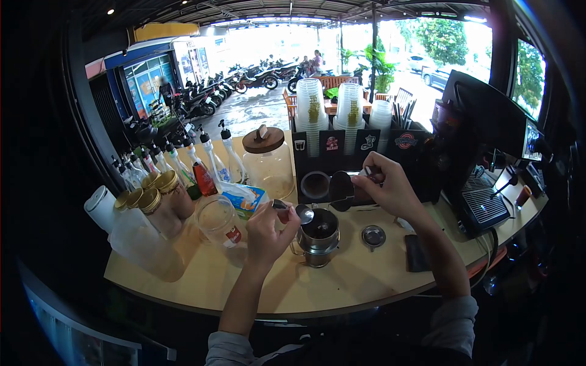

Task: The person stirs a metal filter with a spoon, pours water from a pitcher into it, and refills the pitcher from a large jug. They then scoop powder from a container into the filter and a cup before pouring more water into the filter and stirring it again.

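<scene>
My left hand [268, 233] is closed around the handle of a metal spoon [304, 214], its bowl just above the rim of a metal pot [318, 243]. The pot looks like a drip filter on a cup with a side handle, and it is dark inside. Higher and to the right, my right hand [387, 186] grips a small dark metal cup [341, 191], tilted over the far side of the pot. What the cup holds cannot be made out. A small round metal strainer-like piece [373, 237] lies on the counter to the right.
A lidded glass jar [268, 168], tissue pack [246, 198], clear plastic tub [215, 218] and several pump bottles [210, 155] stand left. Behind is a black organizer [329, 165] with stacked cups. A dark cloth [418, 253] and a coffee machine [482, 201] are at right.
</scene>
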Demonstrator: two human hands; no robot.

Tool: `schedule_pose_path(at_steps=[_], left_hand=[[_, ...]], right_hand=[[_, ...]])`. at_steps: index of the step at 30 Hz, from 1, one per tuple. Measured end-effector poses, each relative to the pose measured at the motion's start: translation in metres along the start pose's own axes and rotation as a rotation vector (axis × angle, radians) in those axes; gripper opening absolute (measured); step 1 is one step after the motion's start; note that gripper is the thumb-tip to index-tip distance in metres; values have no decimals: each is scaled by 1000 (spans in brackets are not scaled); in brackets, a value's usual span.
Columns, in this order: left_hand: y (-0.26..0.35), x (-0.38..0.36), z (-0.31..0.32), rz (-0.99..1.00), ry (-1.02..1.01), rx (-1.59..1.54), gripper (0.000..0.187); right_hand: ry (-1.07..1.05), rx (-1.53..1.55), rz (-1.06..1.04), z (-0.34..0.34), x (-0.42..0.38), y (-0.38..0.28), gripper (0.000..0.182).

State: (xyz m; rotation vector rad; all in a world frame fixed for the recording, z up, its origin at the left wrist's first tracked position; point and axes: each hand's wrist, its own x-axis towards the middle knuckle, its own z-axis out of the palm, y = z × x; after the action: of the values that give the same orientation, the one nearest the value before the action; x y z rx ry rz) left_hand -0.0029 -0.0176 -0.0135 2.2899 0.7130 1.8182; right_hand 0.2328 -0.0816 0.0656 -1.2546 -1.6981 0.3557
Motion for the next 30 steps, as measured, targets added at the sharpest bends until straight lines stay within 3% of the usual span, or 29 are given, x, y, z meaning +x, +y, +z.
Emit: schedule_pose_path(at_steps=[30], left_hand=[[4, -4, 1, -31, -17, -21, 7]], right_hand=[[-63, 33, 16, 1, -15, -18, 25]])
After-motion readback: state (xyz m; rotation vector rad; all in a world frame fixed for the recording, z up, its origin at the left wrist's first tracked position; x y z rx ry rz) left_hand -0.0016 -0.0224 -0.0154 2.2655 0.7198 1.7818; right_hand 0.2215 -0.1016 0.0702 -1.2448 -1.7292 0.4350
